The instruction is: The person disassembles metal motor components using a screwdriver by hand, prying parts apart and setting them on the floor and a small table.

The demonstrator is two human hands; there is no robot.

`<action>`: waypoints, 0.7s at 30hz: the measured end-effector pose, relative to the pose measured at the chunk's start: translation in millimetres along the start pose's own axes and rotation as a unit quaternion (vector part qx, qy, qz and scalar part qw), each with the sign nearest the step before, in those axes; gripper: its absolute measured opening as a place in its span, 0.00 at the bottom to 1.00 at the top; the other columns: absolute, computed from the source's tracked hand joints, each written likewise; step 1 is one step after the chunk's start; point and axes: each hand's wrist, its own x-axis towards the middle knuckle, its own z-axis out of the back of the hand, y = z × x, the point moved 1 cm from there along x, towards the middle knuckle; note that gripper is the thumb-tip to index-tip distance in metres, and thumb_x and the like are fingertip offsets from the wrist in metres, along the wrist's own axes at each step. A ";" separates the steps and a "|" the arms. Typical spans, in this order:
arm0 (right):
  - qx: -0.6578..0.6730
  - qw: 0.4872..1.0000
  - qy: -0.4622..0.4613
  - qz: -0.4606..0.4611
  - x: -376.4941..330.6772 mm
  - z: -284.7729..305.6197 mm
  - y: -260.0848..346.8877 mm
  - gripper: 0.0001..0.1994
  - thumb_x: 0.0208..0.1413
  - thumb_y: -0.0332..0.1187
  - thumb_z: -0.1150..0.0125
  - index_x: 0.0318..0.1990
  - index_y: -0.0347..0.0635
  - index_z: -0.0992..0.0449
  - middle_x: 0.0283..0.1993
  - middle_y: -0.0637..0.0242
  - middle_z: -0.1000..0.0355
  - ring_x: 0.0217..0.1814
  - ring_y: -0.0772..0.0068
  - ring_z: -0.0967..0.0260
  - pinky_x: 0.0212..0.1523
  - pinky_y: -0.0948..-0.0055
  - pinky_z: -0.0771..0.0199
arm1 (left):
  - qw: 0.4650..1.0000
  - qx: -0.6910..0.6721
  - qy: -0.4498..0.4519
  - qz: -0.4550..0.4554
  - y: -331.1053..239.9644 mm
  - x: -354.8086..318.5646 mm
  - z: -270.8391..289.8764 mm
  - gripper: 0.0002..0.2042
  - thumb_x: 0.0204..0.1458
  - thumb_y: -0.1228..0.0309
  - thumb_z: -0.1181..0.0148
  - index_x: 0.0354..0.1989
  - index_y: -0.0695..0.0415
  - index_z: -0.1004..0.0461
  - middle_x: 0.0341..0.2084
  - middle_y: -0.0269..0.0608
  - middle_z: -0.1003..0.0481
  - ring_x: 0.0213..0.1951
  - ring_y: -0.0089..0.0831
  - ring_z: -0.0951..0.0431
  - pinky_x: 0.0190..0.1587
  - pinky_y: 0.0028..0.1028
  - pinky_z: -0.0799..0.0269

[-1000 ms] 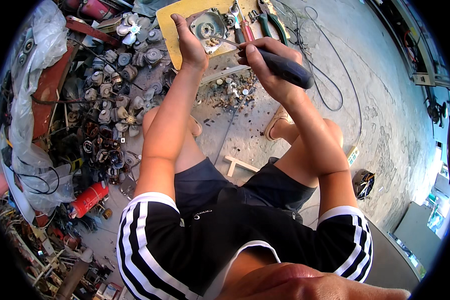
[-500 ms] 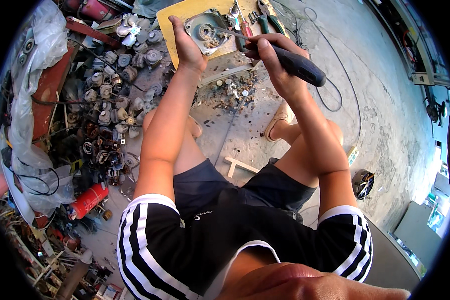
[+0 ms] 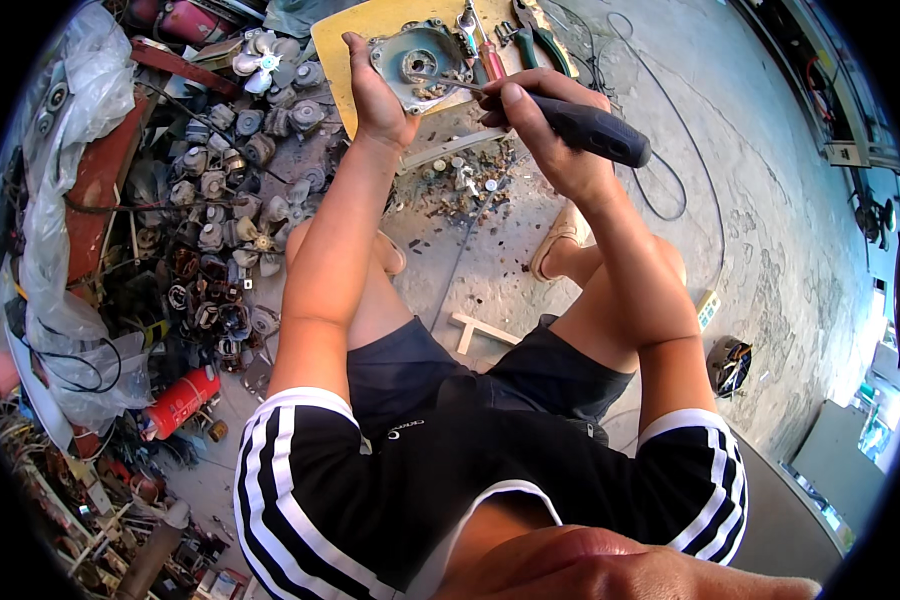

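Observation:
My left hand (image 3: pixel 378 108) grips the left side of a grey metal motor end cover (image 3: pixel 394 62), thumb up along its edge. The cover is a shallow dish with a round bearing seat at its centre, and tan crumbs of debris (image 3: pixel 432 91) lie at its near right part. In my right hand (image 3: pixel 542 130) is a screwdriver (image 3: pixel 606 136) with a thick black handle, fingers wrapped round it. Its thin shaft points left into the cover, the tip by the debris. Under and behind the cover is a yellow board (image 3: pixel 342 42).
On the board lie green-handled pliers (image 3: pixel 542 45) and a red-handled screwdriver (image 3: pixel 491 60). Dark scraps (image 3: pixel 460 190) litter the floor between my feet. A heap of old motors (image 3: pixel 215 190) covers the left, near a red cylinder (image 3: pixel 182 400). A cable (image 3: pixel 685 160) loops across the right floor.
The screwdriver tip has moved from the cover's central ring toward its near right rim. Debris has shifted from the centre to that side. The cover's inside faces up more fully.

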 end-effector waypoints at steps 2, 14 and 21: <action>-0.046 0.999 -0.014 0.024 0.6 2.1 4.4 0.09 0.57 0.35 0.40 0.38 0.41 0.19 0.27 0.65 0.20 0.31 0.72 0.20 0.34 0.77 0.23 | 1.000 0.009 0.005 -0.003 -0.3 1.2 1.0 0.37 0.62 0.37 0.73 0.57 0.59 0.34 0.51 0.44 0.27 0.54 0.38 0.26 0.57 0.40 0.30; -0.096 0.992 -0.032 0.079 -3.3 -4.0 7.9 0.07 0.54 0.32 0.37 0.37 0.40 0.20 0.29 0.62 0.22 0.31 0.66 0.23 0.34 0.72 0.24 | 0.999 -0.002 0.026 0.020 0.4 10.6 13.7 0.39 0.59 0.34 0.76 0.65 0.54 0.40 0.58 0.50 0.32 0.59 0.52 0.30 0.60 0.56 0.35; -0.125 0.976 -0.017 0.178 -0.7 -7.6 5.1 0.08 0.47 0.27 0.34 0.37 0.40 0.19 0.31 0.60 0.23 0.31 0.61 0.24 0.34 0.70 0.24 | 0.996 -0.013 0.050 0.070 -0.1 3.4 7.3 0.41 0.58 0.33 0.76 0.65 0.55 0.41 0.59 0.52 0.32 0.59 0.54 0.31 0.60 0.57 0.35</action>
